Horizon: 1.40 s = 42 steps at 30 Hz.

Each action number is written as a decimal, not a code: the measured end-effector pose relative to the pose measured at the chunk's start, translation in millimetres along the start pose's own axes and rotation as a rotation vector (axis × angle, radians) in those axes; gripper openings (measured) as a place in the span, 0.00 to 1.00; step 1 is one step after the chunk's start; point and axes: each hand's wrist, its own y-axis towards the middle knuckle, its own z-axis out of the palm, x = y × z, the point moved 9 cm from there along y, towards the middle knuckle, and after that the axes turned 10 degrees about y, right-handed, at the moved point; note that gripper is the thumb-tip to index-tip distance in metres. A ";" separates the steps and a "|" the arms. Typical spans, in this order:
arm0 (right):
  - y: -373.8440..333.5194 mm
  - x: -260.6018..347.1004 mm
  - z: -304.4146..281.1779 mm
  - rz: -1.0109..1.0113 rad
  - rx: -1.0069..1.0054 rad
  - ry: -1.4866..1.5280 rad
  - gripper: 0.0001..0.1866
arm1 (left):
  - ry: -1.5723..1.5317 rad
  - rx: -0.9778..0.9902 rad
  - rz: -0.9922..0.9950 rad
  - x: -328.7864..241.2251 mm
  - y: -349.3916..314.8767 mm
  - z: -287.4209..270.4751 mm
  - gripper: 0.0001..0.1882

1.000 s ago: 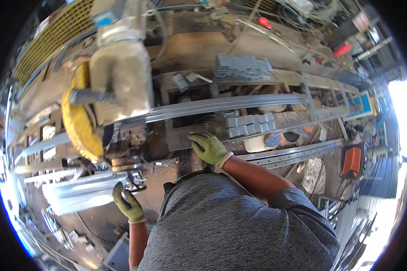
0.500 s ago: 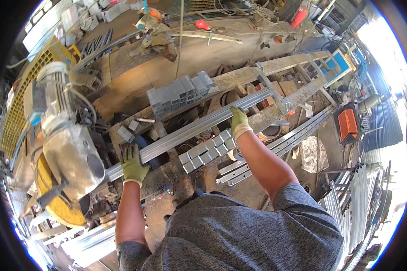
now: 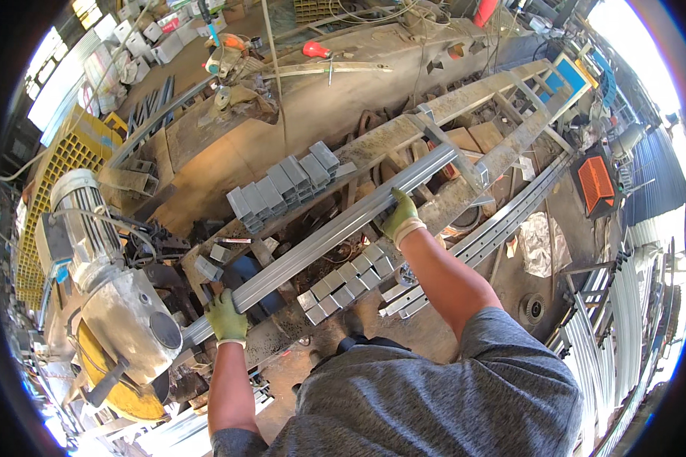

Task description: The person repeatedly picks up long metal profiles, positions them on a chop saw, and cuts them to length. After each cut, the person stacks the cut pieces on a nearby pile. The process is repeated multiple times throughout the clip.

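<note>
A bundle of long silvery ribbed metal profiles (image 3: 320,247) lies aslant across a frame, its left end running in at the cut-off saw (image 3: 126,308). My left hand (image 3: 226,316), in a yellow-green glove, grips the bundle close to the saw, fingers bent over it. Farther right, my gloved right hand (image 3: 401,218) is closed on the near edge of the same bundle, thumb on top. Short cut channel pieces (image 3: 345,283) lie in rows just on my side of the profiles. More cut pieces (image 3: 282,188) are stacked beyond them.
The saw's yellow guard (image 3: 114,381) sits low at the left. A ladder-like metal frame (image 3: 503,156) stretches to the far right. Perforated rails (image 3: 503,213) lie to the right, near an orange-faced box (image 3: 595,185). Long metal strips (image 3: 625,305) fill the right side.
The view has shifted a little. My left hand's fingers, spread before, are now bent over the profiles. My right hand keeps its hold.
</note>
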 end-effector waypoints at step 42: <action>-817.7 -165.9 -588.8 -1.207 -0.063 1.179 0.26 | -0.239 -0.194 1.710 -215.2 -223.8 -209.6 0.44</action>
